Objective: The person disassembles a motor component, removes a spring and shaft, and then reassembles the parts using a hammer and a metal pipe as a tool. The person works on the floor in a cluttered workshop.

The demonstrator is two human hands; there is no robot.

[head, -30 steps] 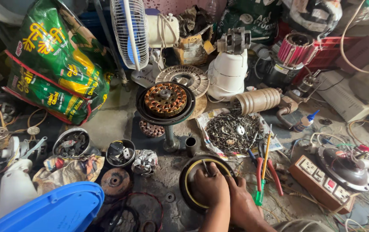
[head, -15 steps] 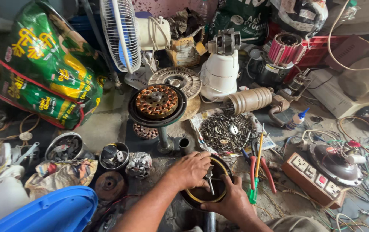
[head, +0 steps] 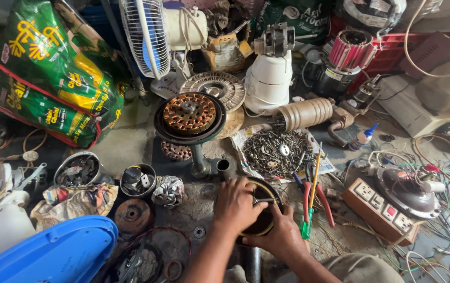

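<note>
While both hands work near the bottom middle of the view, the biggest thing is the green and yellow printed sack (head: 52, 78) at the far left, leaning on the floor (head: 125, 144). Next in size is the blue plastic lid (head: 52, 257) at the near left corner. A white table fan (head: 149, 34) stands far behind, and right of it is a white motor housing (head: 268, 78). On a short stand in the middle sits the fan stator with copper windings (head: 189, 115). To its right a sheet of paper carries a pile of screws (head: 277, 149). At the right lies an extension board with sockets (head: 384, 207), and a round dark motor cover (head: 407, 191) is just beside it.

The round black motor casing with a yellow rim (head: 260, 212) lies on the floor near the person, between the hands. The left hand (head: 238, 204) lies over its left side, fingers bent and pressing on it. The right hand (head: 282, 238) grasps its near right edge with curled fingers. Just to the right are red-handled pliers (head: 316, 196) and a green screwdriver (head: 305, 228).
</note>
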